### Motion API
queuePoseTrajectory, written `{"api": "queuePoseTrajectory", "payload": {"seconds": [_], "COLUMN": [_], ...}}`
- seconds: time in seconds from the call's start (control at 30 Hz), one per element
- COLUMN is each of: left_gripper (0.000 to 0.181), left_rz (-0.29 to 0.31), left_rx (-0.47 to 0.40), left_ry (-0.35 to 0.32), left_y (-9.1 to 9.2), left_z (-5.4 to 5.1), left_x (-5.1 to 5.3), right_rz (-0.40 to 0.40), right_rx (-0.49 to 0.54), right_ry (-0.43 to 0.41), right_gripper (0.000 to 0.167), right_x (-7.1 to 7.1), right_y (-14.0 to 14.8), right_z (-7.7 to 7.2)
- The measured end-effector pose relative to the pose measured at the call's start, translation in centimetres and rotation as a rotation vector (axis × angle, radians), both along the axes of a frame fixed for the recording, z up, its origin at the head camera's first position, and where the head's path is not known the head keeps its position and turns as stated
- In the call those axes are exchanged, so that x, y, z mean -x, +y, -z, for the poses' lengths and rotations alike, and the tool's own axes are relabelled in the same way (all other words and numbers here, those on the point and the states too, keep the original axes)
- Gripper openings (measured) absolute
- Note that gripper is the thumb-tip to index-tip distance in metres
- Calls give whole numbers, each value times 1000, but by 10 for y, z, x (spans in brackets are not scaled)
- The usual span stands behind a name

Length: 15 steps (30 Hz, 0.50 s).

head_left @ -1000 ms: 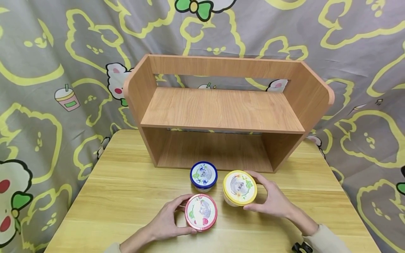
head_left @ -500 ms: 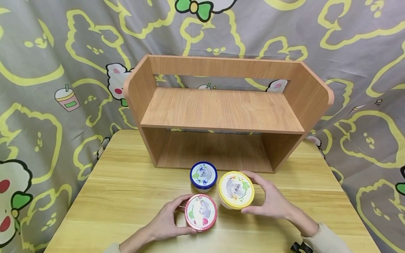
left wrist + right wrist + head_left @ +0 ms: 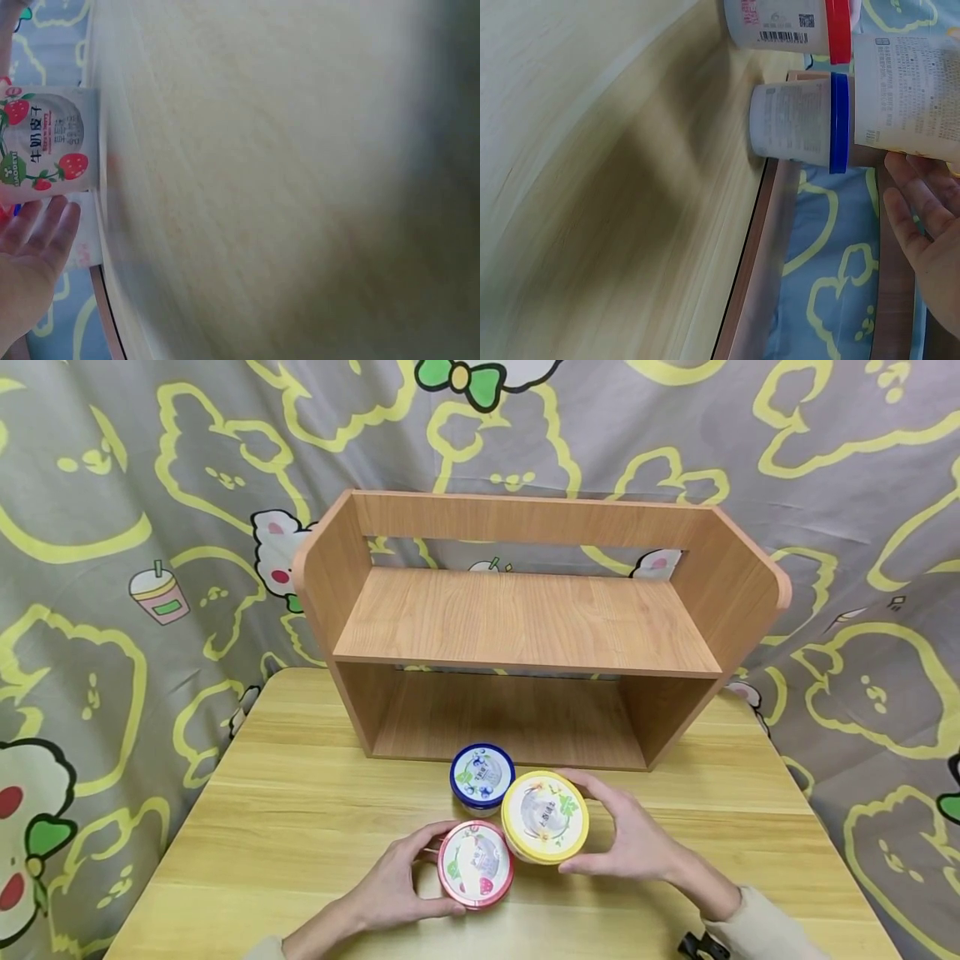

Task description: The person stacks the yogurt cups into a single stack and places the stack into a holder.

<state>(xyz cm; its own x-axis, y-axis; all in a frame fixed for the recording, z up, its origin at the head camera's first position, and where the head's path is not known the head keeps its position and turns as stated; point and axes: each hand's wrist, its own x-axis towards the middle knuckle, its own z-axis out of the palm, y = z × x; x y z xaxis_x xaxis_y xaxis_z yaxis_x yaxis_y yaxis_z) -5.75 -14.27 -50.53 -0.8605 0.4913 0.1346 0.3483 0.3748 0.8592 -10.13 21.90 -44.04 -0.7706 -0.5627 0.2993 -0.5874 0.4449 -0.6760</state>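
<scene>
A red-lidded tub (image 3: 476, 865) stands on the table; my left hand (image 3: 397, 885) grips its left side, and in the left wrist view the fingers rest on the strawberry-printed tub (image 3: 49, 142). My right hand (image 3: 630, 835) holds a yellow-lidded tub (image 3: 545, 817) by its right side. In the right wrist view this yellow-lidded tub (image 3: 907, 94) is raised off the table, above the level of the blue-lidded tub (image 3: 791, 124). The blue-lidded tub (image 3: 483, 775) stands behind the red-lidded one, untouched by either hand.
A two-level wooden shelf (image 3: 525, 618) stands at the back of the wooden table (image 3: 300, 827), just behind the tubs. A patterned grey curtain (image 3: 105, 635) hangs behind and beside the table. A black object (image 3: 702, 946) lies by the right sleeve.
My right hand has moved left with the yellow-lidded tub, which now appears right against the red and blue lids in the head view. My left hand and the other two tubs have not moved.
</scene>
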Motion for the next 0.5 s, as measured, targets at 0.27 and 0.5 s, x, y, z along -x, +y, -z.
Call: {"api": "queuePoseTrajectory", "payload": {"seconds": [0.27,0.5], "left_gripper": [94,98], "left_rz": [1,-3], "left_rx": [-4,12], "left_ry": [-8,-6], "left_y": [0,0], "left_z": [0,0], "left_x": [0,0], "right_rz": [-26,-47], "right_rx": [7,19], "right_ry": [-26,-25], "right_gripper": [104,104], "right_x": [-2,-3], "right_y": [-10,-18], "right_z": [-4,-6]}}
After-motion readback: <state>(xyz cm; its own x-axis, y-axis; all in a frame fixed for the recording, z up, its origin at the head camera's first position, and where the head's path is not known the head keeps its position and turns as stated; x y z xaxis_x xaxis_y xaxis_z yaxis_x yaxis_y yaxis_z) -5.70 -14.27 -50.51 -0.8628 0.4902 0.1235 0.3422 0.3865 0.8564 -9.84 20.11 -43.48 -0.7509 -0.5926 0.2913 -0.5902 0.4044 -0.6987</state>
